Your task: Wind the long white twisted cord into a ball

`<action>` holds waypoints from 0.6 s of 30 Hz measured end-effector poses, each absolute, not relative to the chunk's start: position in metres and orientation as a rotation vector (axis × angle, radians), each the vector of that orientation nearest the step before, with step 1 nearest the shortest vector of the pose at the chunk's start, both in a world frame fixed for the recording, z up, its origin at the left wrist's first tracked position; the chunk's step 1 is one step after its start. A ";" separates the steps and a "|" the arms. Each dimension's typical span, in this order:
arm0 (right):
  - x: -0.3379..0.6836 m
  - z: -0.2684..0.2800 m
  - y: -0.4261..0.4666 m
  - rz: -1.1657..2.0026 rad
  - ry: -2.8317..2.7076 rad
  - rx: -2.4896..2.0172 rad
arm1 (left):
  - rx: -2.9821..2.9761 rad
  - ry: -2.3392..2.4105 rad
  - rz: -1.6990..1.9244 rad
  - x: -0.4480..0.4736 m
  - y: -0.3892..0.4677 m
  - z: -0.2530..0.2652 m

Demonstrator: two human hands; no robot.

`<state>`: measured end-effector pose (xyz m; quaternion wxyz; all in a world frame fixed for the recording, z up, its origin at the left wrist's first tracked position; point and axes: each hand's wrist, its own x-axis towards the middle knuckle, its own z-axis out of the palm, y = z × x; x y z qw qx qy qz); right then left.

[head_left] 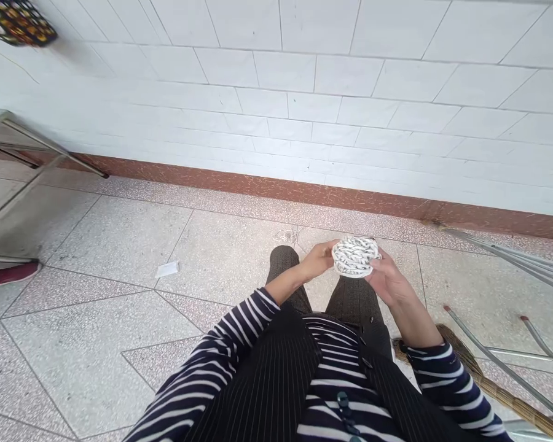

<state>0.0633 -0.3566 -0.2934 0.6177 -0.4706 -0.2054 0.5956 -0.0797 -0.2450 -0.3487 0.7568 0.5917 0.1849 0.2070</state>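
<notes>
Striped top [327,353] and dark vest [262,374]: nearest the camera, filling the lower middle.
Left hand [321,258]: grip closed on the left edge of a braided bundle [354,256].
Right hand [389,279]: grip closed on its right edge, thumb on the near face.
Braided bundle: held up between both hands, over the knees; roundish, white with dark flecks, thick plaits packed side by side.
Open room: bare speckled floor [225,245] ahead and left, with loose white strings [286,236] and, farther left, a small white packet [167,269].
Right edge: broom [511,398] and metal tubes [500,362] crowd near the right forearm.
Left edge: metal frame [87,166], a dark red shoe [13,274] beside it.
Far edge: tiled wall [290,129] above a reddish skirting [258,184].
Bag-like patterned thing [23,21]: upper left, blurred; contents cannot be told.
</notes>
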 end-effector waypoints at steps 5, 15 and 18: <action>0.054 -0.298 -0.358 1.458 -0.456 -1.005 | 1.534 0.526 0.604 -0.094 -0.245 -0.348; 0.030 -0.311 -0.378 1.662 -0.461 -0.825 | 1.915 0.673 0.390 -0.135 -0.251 -0.341; 0.020 -0.305 -0.378 1.710 -0.506 -0.848 | 1.874 0.710 0.377 -0.141 -0.257 -0.336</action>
